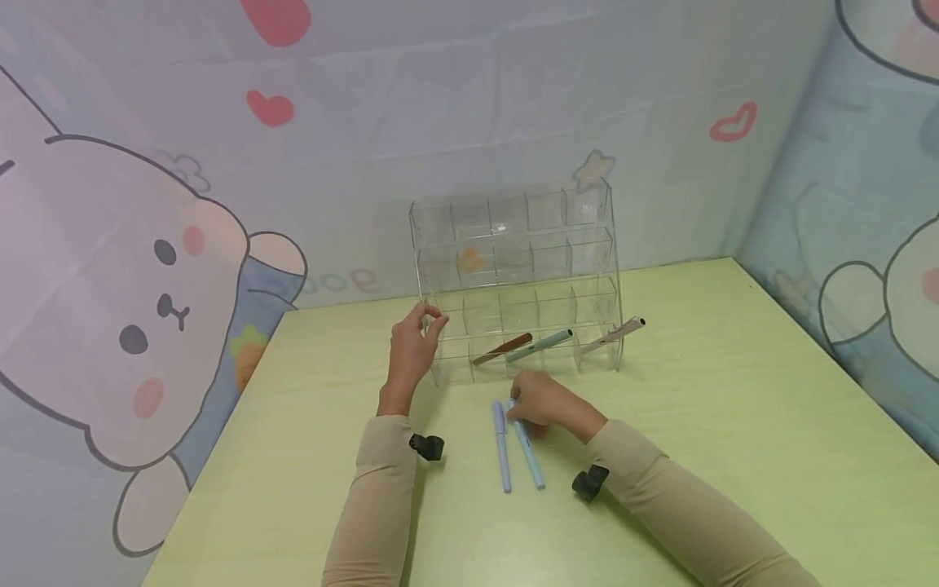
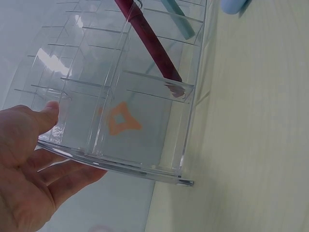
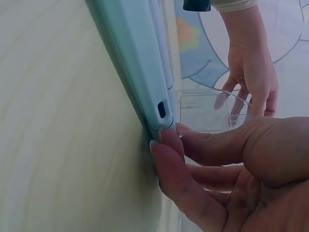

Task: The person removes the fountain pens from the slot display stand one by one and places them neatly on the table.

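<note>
A clear acrylic rack with stepped rows of compartments stands at the back of the table. At its left side, my left hand holds the side panel, thumb on the inner side and fingers behind it. My right hand pinches the upper end of a light blue pen between thumb and fingertips, low over the table. Just left of that pen lies a lavender pen, roughly parallel to it. In the rack's bottom row lean a dark red pen, a green pen and a pale pink pen.
The pale yellow-green table runs back to a cloth backdrop printed with cartoon figures, close behind the rack. A small black camera sits on the left wrist, another black camera on the right.
</note>
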The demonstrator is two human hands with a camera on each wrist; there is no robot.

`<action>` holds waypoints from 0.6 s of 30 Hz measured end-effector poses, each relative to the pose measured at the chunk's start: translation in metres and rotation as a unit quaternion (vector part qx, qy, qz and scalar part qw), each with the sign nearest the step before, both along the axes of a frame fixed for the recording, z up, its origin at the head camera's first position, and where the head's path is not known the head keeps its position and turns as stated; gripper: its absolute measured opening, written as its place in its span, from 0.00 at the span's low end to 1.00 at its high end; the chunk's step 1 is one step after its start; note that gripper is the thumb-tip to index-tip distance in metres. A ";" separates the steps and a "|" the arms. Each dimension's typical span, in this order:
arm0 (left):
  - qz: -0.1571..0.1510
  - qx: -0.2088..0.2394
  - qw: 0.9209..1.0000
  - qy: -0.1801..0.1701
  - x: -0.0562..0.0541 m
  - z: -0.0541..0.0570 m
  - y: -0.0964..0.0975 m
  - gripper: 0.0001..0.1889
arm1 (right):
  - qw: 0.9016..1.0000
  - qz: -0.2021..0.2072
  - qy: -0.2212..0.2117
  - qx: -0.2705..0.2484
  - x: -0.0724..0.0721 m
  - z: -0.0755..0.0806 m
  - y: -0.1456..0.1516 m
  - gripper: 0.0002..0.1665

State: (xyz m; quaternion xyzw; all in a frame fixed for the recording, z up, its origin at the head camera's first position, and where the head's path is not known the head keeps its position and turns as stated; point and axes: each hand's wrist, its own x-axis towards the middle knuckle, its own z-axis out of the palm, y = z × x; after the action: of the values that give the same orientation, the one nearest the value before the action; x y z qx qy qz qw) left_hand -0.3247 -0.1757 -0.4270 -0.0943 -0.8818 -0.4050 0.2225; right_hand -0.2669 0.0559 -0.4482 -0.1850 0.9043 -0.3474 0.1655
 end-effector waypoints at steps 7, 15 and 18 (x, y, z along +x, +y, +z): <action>0.000 -0.004 1.000 0.005 -0.001 0.000 0.000 0.11 | 1.000 -0.003 0.004 0.010 0.000 0.003 0.001 0.21; -0.001 -0.004 1.000 0.006 -0.001 -0.001 0.000 0.11 | 1.000 0.002 0.000 -0.007 0.001 0.005 0.003 0.20; -0.001 -0.003 1.000 0.009 0.000 -0.001 0.000 0.11 | 1.000 0.006 0.000 -0.004 0.001 0.005 0.003 0.20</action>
State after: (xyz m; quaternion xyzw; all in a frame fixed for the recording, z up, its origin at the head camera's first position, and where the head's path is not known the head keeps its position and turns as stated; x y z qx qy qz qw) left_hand -0.3250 -0.1759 -0.4276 -0.0999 -0.8809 -0.4016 0.2296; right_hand -0.2660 0.0585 -0.4436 -0.1909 0.9018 -0.3504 0.1661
